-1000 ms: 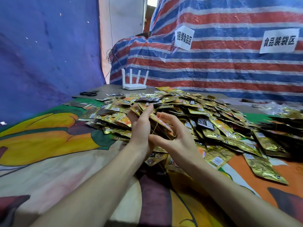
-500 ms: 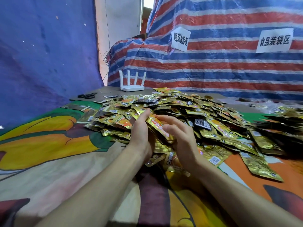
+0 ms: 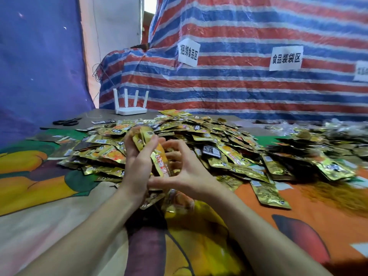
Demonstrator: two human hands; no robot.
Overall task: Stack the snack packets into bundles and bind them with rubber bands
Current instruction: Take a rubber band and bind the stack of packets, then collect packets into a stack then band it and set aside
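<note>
Holding entry, item one: bundle of packets (image 3: 159, 162), a short stack of gold foil sachets stood on edge, raised just above the counter (image 3: 59, 206) at the centre of view.

- Left hand (image 3: 137, 166): grip closed on the bundle, thumb across the near face, fingers behind.
- Right hand (image 3: 189, 174): at 3 o'clock of the bundle, thumb and forefinger arched, other fingers curled toward its edge. Whether this grip pinches packets, a band, or nothing cannot be told.
- Rubber band: none can be made out; blur hides the upper packets.
- Heap of loose packets (image 3: 219, 140): spread from 10 to 2 o'clock beyond the hands, touching the counter cloth. A darker pile (image 3: 318, 146) sits at 3 o'clock.
- Router (image 3: 130, 108) at 11 o'clock and scissors (image 3: 65, 122) at 10 o'clock, both well apart from the work.

Handling, judged: the packets are light, thin and glossy. The foil is likely slippery, so a stack probably shears sideways unless it is squeezed flat face to flat face. They are soft enough to bend but not fragile. The best hold appears to be across the middle of the stack, thumb opposing fingers, with both ends left free for a band. A loose squeeze risks the packets fanning out at the top.
</note>
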